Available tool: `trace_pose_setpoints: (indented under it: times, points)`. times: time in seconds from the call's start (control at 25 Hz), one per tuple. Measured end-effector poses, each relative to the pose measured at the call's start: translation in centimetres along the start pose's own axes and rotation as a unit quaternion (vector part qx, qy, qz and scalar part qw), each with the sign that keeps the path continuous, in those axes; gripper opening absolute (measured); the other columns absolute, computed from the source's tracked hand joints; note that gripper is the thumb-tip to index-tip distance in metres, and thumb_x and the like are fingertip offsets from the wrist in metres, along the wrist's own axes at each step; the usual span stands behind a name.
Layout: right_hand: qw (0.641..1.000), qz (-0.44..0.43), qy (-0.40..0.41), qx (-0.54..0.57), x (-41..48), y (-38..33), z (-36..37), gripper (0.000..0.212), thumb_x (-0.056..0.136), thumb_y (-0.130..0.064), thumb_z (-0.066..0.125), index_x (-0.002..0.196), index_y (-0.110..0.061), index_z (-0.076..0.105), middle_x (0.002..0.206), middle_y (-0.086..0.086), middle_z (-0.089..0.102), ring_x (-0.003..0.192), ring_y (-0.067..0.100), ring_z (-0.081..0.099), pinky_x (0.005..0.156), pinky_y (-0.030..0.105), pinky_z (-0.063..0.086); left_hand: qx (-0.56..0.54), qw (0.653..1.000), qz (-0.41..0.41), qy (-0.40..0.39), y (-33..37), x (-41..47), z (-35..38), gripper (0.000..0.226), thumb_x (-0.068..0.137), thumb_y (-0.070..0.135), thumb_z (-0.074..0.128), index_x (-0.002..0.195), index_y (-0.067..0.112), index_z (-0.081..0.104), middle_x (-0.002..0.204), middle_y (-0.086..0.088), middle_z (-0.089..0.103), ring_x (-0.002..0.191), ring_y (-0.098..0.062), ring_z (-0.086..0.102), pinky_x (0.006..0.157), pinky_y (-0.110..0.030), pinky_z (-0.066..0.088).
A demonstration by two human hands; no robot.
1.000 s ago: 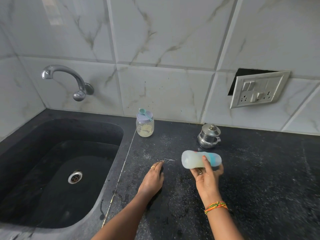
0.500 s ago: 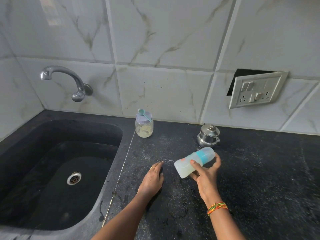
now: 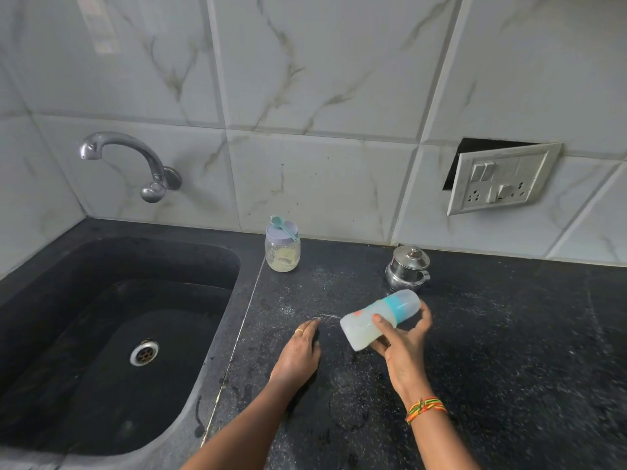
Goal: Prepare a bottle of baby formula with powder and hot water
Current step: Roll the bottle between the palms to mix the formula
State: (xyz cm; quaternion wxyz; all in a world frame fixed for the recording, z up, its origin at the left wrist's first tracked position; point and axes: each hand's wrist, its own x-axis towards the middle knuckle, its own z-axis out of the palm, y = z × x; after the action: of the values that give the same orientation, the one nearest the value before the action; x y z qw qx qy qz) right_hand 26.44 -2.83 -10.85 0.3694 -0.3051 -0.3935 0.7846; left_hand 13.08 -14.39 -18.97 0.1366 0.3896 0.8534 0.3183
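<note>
My right hand [image 3: 403,347] grips a capped baby bottle [image 3: 366,322] with a teal ring and clear cap, tilted with the cap up to the right and milky liquid pooled at its lower end. My left hand [image 3: 298,351] rests palm down on the black counter [image 3: 509,351], fingers together, holding nothing. A glass jar of pale powder [image 3: 282,254] stands at the back by the wall, with a teal scoop [image 3: 283,227] lying on its lilac lid. A small steel lidded pot [image 3: 407,268] stands behind the bottle.
A black sink [image 3: 112,334] with a steel drain fills the left, under a chrome tap [image 3: 135,164]. A loose switch and socket plate [image 3: 502,178] hangs on the tiled wall at the right. White specks are scattered on the counter.
The bottle has swung from lying level with its base to the left to tilted, cap raised up to the right. My left hand has stayed on the counter.
</note>
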Motion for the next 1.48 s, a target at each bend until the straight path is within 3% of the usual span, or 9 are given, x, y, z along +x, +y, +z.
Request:
trace_pose_setpoints:
  times: [0.16,0.48,0.64,0.8,0.96,1.08,1.24,1.36,1.48]
  points:
    - [0.990,0.016,0.066,0.120,0.4,0.4,0.0,0.063,0.087,0.001,0.059,0.126,-0.038,0.029,0.129,0.005,0.048,0.111,0.027,0.055,0.071,0.049,0.057,-0.001,1.000,0.003,0.003,0.1,0.0,0.0,0.050,0.096,0.016,0.038,0.145,0.014,0.027,0.150,-0.001,0.031,0.136,-0.016,0.034,0.114,-0.029,0.028]
    - [0.983,0.022,0.081,0.166,0.7,0.4,-0.2,0.060,0.087,-0.005,0.060,0.131,-0.032,0.030,0.133,0.008,0.049,0.117,0.030,0.054,0.068,0.046,0.059,-0.006,1.000,0.006,0.000,0.0,0.0,0.0,0.050,0.095,0.015,0.038,0.144,0.015,0.028,0.150,-0.001,0.032,0.135,-0.016,0.035,0.113,-0.030,0.029]
    - [1.000,0.011,0.019,0.003,0.2,0.4,0.1,0.077,0.084,0.007,0.061,0.133,-0.040,0.025,0.114,0.005,0.056,0.103,0.025,0.058,0.076,0.049,0.053,-0.004,1.000,0.009,-0.003,-0.1,0.1,0.0,0.051,0.095,0.015,0.038,0.144,0.015,0.028,0.149,-0.001,0.033,0.134,-0.016,0.036,0.112,-0.030,0.030]
    - [0.994,0.021,0.060,0.091,0.5,0.9,0.2,0.073,0.085,0.002,0.061,0.135,-0.038,0.025,0.122,0.002,0.050,0.108,0.024,0.056,0.072,0.047,0.055,-0.011,1.000,0.006,-0.003,0.0,-0.1,-0.1,0.050,0.095,0.015,0.038,0.145,0.015,0.027,0.150,-0.002,0.032,0.135,-0.017,0.036,0.113,-0.028,0.029]
    - [1.000,0.002,0.011,-0.011,0.2,0.9,0.7,0.078,0.082,0.010,0.061,0.131,-0.040,0.026,0.112,0.005,0.056,0.099,0.021,0.060,0.076,0.047,0.054,-0.011,1.000,0.008,0.001,-0.1,-0.1,-0.1,0.050,0.095,0.015,0.038,0.144,0.014,0.028,0.150,-0.002,0.032,0.135,-0.016,0.036,0.112,-0.026,0.028]
    - [0.993,0.020,0.062,0.097,0.6,1.0,0.9,0.068,0.085,0.001,0.061,0.127,-0.040,0.028,0.125,0.005,0.049,0.109,0.026,0.055,0.072,0.046,0.055,-0.013,1.000,0.011,0.005,0.1,-0.1,-0.2,0.049,0.096,0.014,0.038,0.144,0.013,0.028,0.150,-0.002,0.032,0.135,-0.015,0.035,0.112,-0.024,0.026]
    - [1.000,0.003,0.021,0.010,0.4,1.0,0.8,0.077,0.083,0.008,0.060,0.133,-0.039,0.025,0.111,0.002,0.056,0.101,0.023,0.059,0.080,0.051,0.052,-0.008,1.000,0.012,0.006,0.0,-0.1,-0.2,0.049,0.096,0.015,0.038,0.144,0.014,0.028,0.150,-0.001,0.032,0.135,-0.015,0.036,0.112,-0.026,0.028]
    - [0.991,0.024,0.065,0.115,0.8,1.0,0.5,0.069,0.086,0.001,0.060,0.132,-0.038,0.027,0.124,0.006,0.051,0.111,0.028,0.055,0.074,0.047,0.055,-0.010,1.000,0.010,0.005,0.2,-0.1,-0.3,0.049,0.096,0.015,0.038,0.144,0.013,0.028,0.149,-0.002,0.032,0.134,-0.016,0.037,0.112,-0.026,0.029]
    - [0.999,0.016,0.030,0.029,0.6,0.8,0.5,0.075,0.084,0.007,0.060,0.132,-0.039,0.026,0.115,0.004,0.055,0.102,0.022,0.058,0.073,0.046,0.054,-0.009,1.000,0.009,0.004,0.1,-0.1,-0.2,0.050,0.095,0.015,0.038,0.144,0.014,0.028,0.150,-0.002,0.032,0.134,-0.016,0.036,0.112,-0.026,0.029]
